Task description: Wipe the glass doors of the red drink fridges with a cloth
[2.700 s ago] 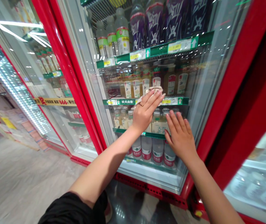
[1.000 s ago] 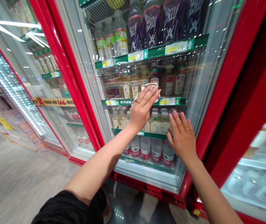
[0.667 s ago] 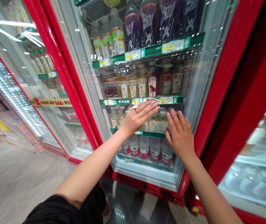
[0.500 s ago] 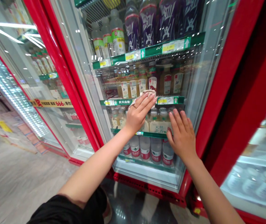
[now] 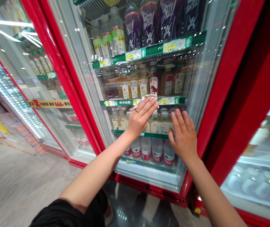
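My left hand (image 5: 141, 117), with a ring on one finger, presses a pale cloth (image 5: 152, 96) against the glass door (image 5: 191, 85) of a red-framed drinks cooler. The cloth peeks out past the fingertips and along the hand's left side; most of it is hidden beneath the palm. Lower and to the right, my right hand (image 5: 184, 137) lies on the same glass with fingers stretched out and nothing held. Behind the door, between the hands, stand bottles with a pale label (image 5: 160, 128).
Purple bottles (image 5: 150, 22) fill the upper shelf inside, and red-labelled water bottles (image 5: 157, 151) the bottom one. Red door frames (image 5: 229, 88) flank the glass. A neighbouring cooler (image 5: 250, 179) is at the right, stacked boxes (image 5: 9, 135) at the left.
My left hand and the cloth have slid slightly down the glass. My right hand stays nearly in place on the door. The whole view has shifted a little.
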